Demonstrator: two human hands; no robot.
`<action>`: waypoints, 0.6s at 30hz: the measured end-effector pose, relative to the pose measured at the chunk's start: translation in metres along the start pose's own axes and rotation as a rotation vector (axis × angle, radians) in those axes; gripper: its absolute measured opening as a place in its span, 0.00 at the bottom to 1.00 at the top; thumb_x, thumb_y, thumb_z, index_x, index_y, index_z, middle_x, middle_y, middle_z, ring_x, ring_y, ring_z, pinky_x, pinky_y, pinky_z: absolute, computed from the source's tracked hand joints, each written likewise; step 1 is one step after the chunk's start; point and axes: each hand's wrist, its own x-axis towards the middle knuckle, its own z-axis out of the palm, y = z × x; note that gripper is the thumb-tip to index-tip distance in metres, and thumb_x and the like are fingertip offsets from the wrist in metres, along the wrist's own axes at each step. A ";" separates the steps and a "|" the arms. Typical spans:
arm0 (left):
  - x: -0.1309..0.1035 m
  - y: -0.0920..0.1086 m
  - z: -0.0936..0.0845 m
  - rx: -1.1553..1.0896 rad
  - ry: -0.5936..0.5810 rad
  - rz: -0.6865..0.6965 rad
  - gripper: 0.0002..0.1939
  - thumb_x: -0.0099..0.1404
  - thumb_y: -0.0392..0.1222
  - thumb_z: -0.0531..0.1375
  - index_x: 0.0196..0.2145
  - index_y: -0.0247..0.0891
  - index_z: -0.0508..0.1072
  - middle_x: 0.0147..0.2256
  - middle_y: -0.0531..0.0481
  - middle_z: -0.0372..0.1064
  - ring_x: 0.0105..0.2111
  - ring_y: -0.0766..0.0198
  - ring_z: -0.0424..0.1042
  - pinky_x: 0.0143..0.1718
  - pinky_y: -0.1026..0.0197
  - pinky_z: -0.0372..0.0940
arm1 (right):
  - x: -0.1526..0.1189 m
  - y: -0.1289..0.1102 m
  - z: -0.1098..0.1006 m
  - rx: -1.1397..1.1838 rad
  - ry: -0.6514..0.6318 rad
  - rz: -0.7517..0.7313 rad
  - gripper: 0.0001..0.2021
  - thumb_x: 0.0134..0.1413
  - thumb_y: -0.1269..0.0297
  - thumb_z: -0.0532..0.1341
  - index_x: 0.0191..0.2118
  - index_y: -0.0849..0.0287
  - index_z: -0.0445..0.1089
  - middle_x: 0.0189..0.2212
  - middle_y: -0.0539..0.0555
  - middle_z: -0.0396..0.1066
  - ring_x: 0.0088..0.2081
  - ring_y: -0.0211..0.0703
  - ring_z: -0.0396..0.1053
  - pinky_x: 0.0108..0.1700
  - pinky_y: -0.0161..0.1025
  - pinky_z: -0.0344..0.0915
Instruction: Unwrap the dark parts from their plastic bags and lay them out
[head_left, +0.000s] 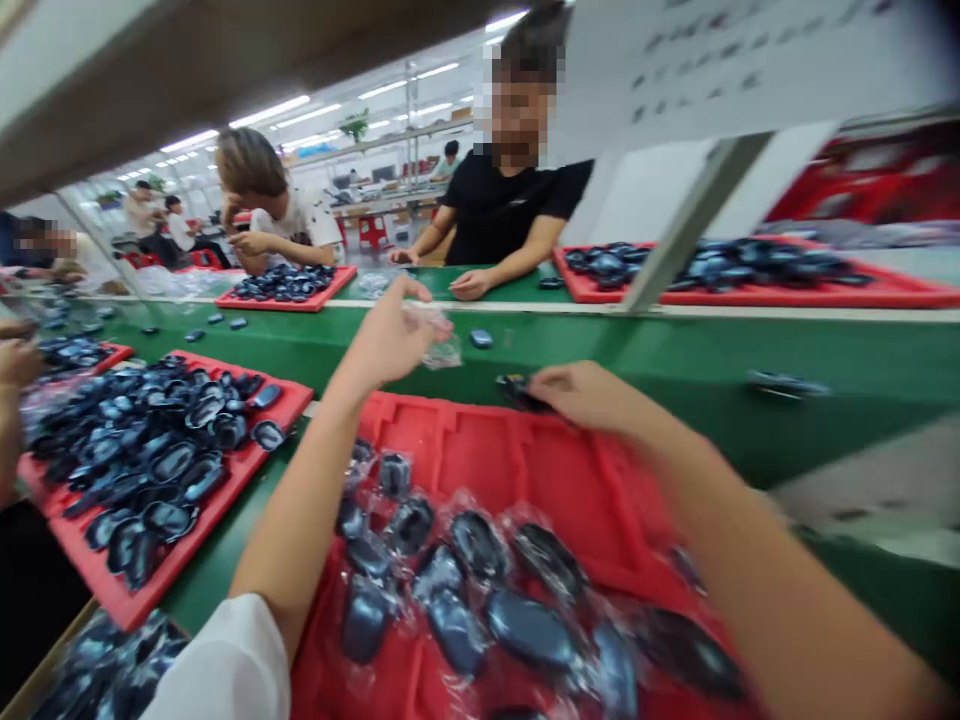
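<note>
My left hand (394,335) is raised over the green belt, its fingers closed on a crumpled clear plastic bag (444,350). Farther right, my right hand (589,395) pinches a small dark plastic part (517,390) at the belt's near edge; its exact kind is blurred. Below both arms lies a red tray (480,455) with moulded compartments. Several glossy dark-blue shells (529,625) in clear wrapping cover its front and left portions. A single blue shell (481,338) rests on the belt just right of the plastic bag.
To the left, another red tray (289,410) is heaped with unwrapped shells. The green belt (675,350) runs across, carrying scattered parts. A metal post (694,225) and hanging paper (750,60) stand at right. Across the belt, co-workers sit by red trays; another person's hand (19,360) shows at far left.
</note>
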 end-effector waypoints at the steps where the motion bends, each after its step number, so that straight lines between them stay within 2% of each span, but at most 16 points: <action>1: 0.002 0.000 -0.002 -0.041 0.004 -0.022 0.15 0.57 0.27 0.56 0.40 0.40 0.68 0.26 0.53 0.75 0.26 0.63 0.74 0.28 0.63 0.67 | 0.002 0.001 0.003 0.064 0.081 0.034 0.11 0.63 0.63 0.57 0.33 0.60 0.74 0.17 0.52 0.71 0.19 0.44 0.68 0.25 0.39 0.63; 3: 0.002 0.003 -0.004 -0.069 0.014 -0.038 0.14 0.55 0.25 0.54 0.36 0.38 0.71 0.22 0.55 0.70 0.21 0.66 0.69 0.25 0.64 0.66 | 0.001 0.000 0.005 0.087 0.180 0.012 0.10 0.63 0.60 0.59 0.37 0.60 0.75 0.22 0.54 0.75 0.23 0.43 0.71 0.27 0.38 0.64; 4: 0.002 0.005 -0.005 -0.056 0.020 -0.039 0.13 0.55 0.25 0.53 0.33 0.37 0.72 0.20 0.56 0.67 0.18 0.68 0.65 0.24 0.64 0.64 | -0.002 -0.003 0.006 0.080 0.170 -0.051 0.10 0.62 0.59 0.61 0.35 0.59 0.75 0.24 0.54 0.77 0.25 0.43 0.72 0.28 0.38 0.64; 6: -0.001 0.010 -0.006 -0.025 0.035 -0.040 0.10 0.58 0.26 0.53 0.27 0.36 0.71 0.17 0.57 0.61 0.15 0.71 0.58 0.21 0.65 0.60 | -0.014 -0.012 0.007 0.052 -0.020 -0.264 0.12 0.59 0.56 0.64 0.30 0.58 0.76 0.27 0.55 0.78 0.28 0.43 0.73 0.29 0.37 0.64; 8: -0.004 0.014 -0.007 0.004 0.058 -0.031 0.12 0.64 0.32 0.55 0.23 0.36 0.70 0.16 0.56 0.59 0.14 0.71 0.56 0.21 0.65 0.57 | -0.029 -0.026 0.012 0.052 -0.326 -0.459 0.14 0.55 0.52 0.68 0.27 0.56 0.77 0.27 0.54 0.78 0.28 0.43 0.72 0.28 0.37 0.63; 10: -0.007 0.014 -0.008 0.045 0.052 -0.003 0.19 0.70 0.44 0.56 0.21 0.37 0.68 0.16 0.55 0.59 0.16 0.70 0.59 0.22 0.64 0.57 | -0.043 -0.040 0.024 0.036 -0.555 -0.548 0.12 0.48 0.55 0.73 0.25 0.57 0.76 0.24 0.52 0.75 0.24 0.41 0.69 0.25 0.37 0.60; 11: -0.007 0.013 -0.009 0.070 0.037 0.012 0.23 0.71 0.50 0.56 0.20 0.38 0.68 0.16 0.54 0.59 0.17 0.69 0.61 0.23 0.64 0.58 | -0.048 -0.045 0.031 0.029 -0.593 -0.568 0.11 0.44 0.60 0.75 0.23 0.57 0.75 0.21 0.50 0.73 0.21 0.39 0.66 0.24 0.37 0.58; 12: -0.008 0.012 -0.009 0.098 0.010 0.029 0.25 0.72 0.53 0.55 0.20 0.38 0.67 0.16 0.54 0.60 0.17 0.68 0.63 0.23 0.64 0.58 | -0.051 -0.050 0.036 0.032 -0.591 -0.583 0.10 0.42 0.65 0.75 0.22 0.57 0.74 0.20 0.49 0.71 0.20 0.38 0.65 0.23 0.37 0.56; 14: -0.008 0.009 -0.012 0.150 -0.046 0.067 0.25 0.72 0.53 0.55 0.20 0.39 0.66 0.17 0.53 0.61 0.19 0.67 0.65 0.24 0.64 0.59 | -0.053 -0.057 0.040 0.079 -0.509 -0.613 0.08 0.43 0.72 0.72 0.23 0.57 0.73 0.21 0.48 0.71 0.22 0.39 0.66 0.25 0.37 0.57; 17: -0.007 0.005 -0.016 0.169 -0.101 0.112 0.17 0.69 0.45 0.57 0.23 0.39 0.66 0.19 0.54 0.64 0.21 0.67 0.68 0.25 0.65 0.63 | -0.049 -0.061 0.025 0.238 -0.251 -0.580 0.01 0.53 0.67 0.67 0.32 0.57 0.77 0.26 0.51 0.74 0.28 0.42 0.70 0.30 0.38 0.63; 18: -0.007 0.006 -0.018 0.163 -0.113 0.119 0.15 0.68 0.44 0.58 0.24 0.39 0.66 0.20 0.54 0.65 0.21 0.67 0.68 0.25 0.65 0.64 | -0.049 -0.062 0.016 0.302 -0.146 -0.545 0.04 0.55 0.64 0.66 0.36 0.57 0.76 0.26 0.51 0.74 0.28 0.42 0.70 0.31 0.39 0.64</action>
